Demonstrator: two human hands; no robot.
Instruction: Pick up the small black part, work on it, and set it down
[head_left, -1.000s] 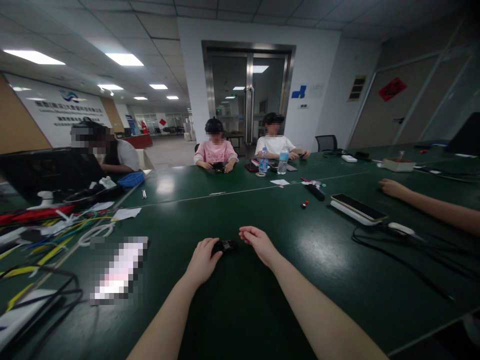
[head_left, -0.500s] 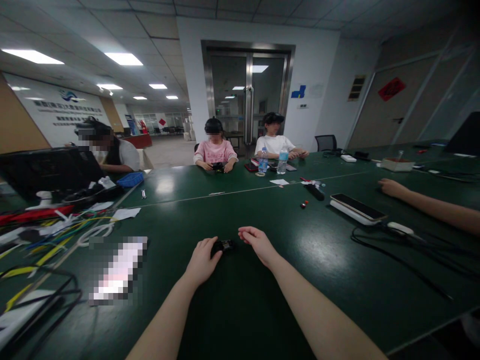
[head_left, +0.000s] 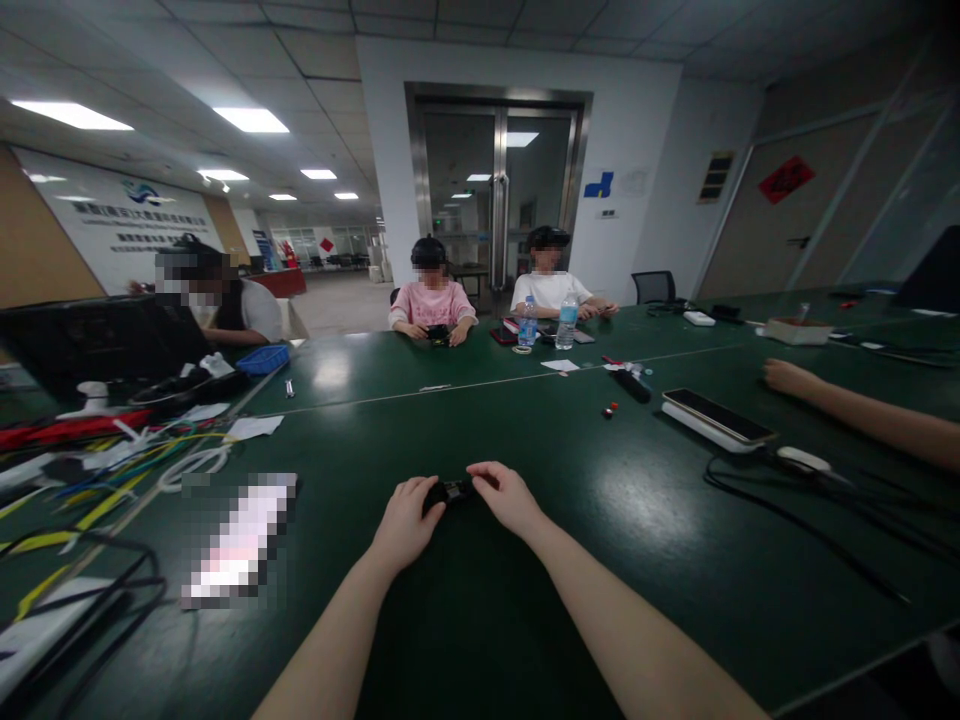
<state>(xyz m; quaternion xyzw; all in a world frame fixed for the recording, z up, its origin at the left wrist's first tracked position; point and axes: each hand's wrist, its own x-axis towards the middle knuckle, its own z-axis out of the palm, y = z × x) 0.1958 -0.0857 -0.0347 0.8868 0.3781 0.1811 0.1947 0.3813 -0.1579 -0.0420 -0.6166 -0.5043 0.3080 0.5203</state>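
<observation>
A small black device [head_left: 454, 490] with a lighter patch on top lies on the green table in front of me. My left hand [head_left: 409, 522] is closed round its left end, thumb at the near side and fingers behind. At its right end is my right hand [head_left: 510, 498], with thumb and fingertips curled together against the edge. Both hands partly cover the device, so its exact kind cannot be made out.
A blurred-out phone-like slab [head_left: 244, 540] lies to the left, near tangled cables [head_left: 97, 500]. On the right are a phone on a white block [head_left: 716, 422], black cords [head_left: 795, 520] and another person's arm [head_left: 840, 400]. Two bottles [head_left: 566, 322] stand before people seated across.
My right hand has moved left, from just beside the black device to its right end. The left hand has kept its hold. The view has shifted slightly.
</observation>
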